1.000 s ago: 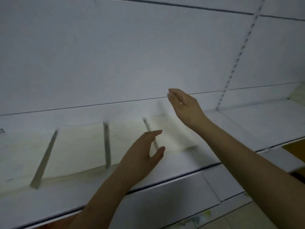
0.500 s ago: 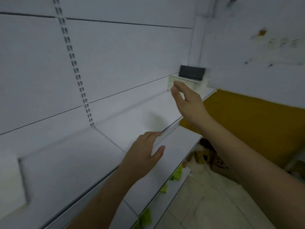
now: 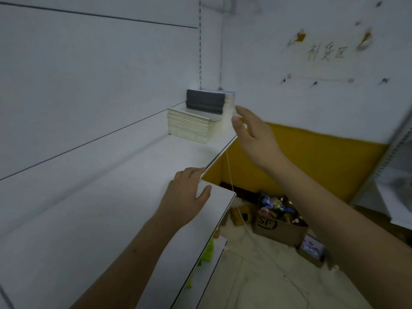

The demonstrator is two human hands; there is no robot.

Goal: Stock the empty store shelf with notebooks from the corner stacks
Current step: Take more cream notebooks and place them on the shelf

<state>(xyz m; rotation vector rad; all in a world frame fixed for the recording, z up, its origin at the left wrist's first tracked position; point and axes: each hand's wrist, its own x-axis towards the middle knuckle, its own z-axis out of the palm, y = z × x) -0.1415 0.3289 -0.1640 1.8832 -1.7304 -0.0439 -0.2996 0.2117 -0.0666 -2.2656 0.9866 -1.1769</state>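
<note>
White shelf (image 3: 116,197) running to corner. Two notebook stacks (image 3: 189,127) at far end: low pale one in front, taller one with dark spines behind. Right hand (image 3: 256,139) raised, fingers loose, near stacks, holding nothing. Left hand (image 3: 185,197) relaxed above shelf edge. Cardboard box (image 3: 278,228) on floor below.

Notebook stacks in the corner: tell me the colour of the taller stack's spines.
Dark grey spines on the taller notebook stack, clearest in the head view.
</note>
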